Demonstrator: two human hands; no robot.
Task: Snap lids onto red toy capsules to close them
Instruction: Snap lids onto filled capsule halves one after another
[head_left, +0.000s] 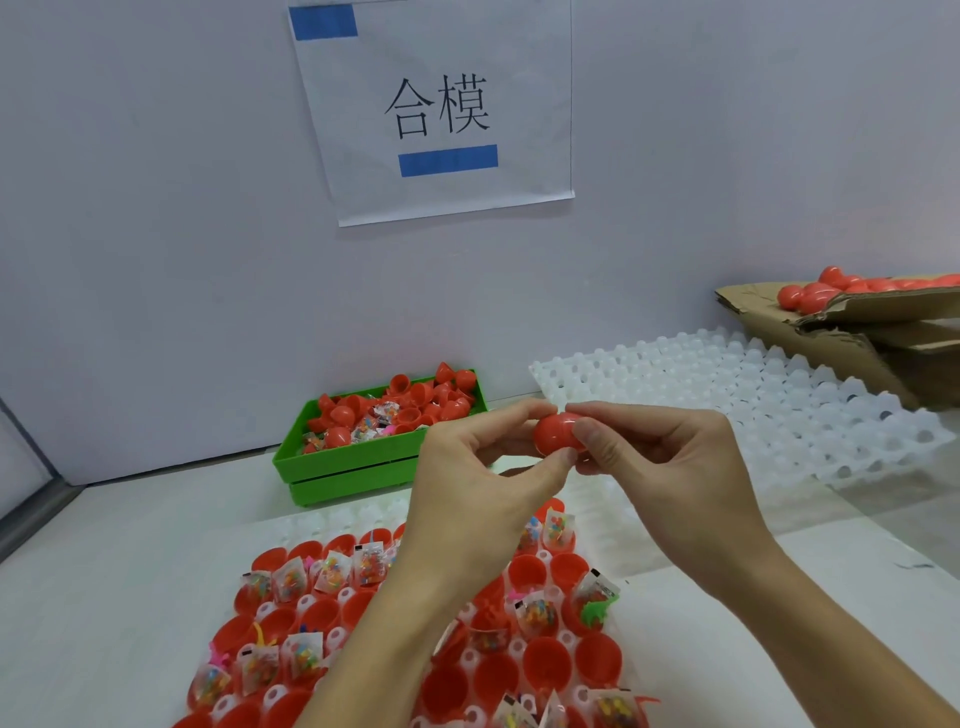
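both hands hold one red capsule (556, 432) up in the air, over the white tray (306, 525) of open red cups. the left hand (467, 488) pinches its left side. the right hand (670, 467) pinches its right side. a green box (353, 467) of red lids sits behind.

A small toy-packing workstation, by the look of its stock. A printed white paper sign (441, 111) is taped with blue strips to the plain wall. On the white worktop (104, 571), moulded white plastic trays (753, 395) hold rows of red capsule halves (540, 654), a green plastic crate (343, 467) sits near the back edge, and a torn cardboard box (841, 322) fills the back right corner.
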